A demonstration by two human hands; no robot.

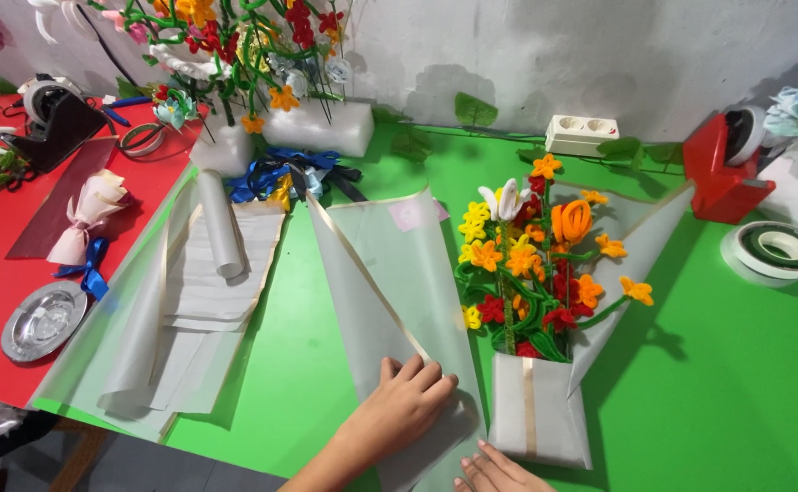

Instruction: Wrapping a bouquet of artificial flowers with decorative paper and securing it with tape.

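The left hand (405, 401) lies flat, fingers together, pressing a folded translucent frosted wrapping sheet (390, 273) on the green table (727, 383), fingertips along its gold-trimmed fold. The right hand (494, 474), only partly visible, touches the sheet's lower edge beside the wrapped pipe-cleaner flower bouquet (535, 301). Open green surface lies right.

Bare green table (736, 364) is lying open at near right; the bouquet (535, 273) is blocking the middle, the paper stack (189, 310) is crowding the left, a red tape dispenser (722, 173) is sitting far right.
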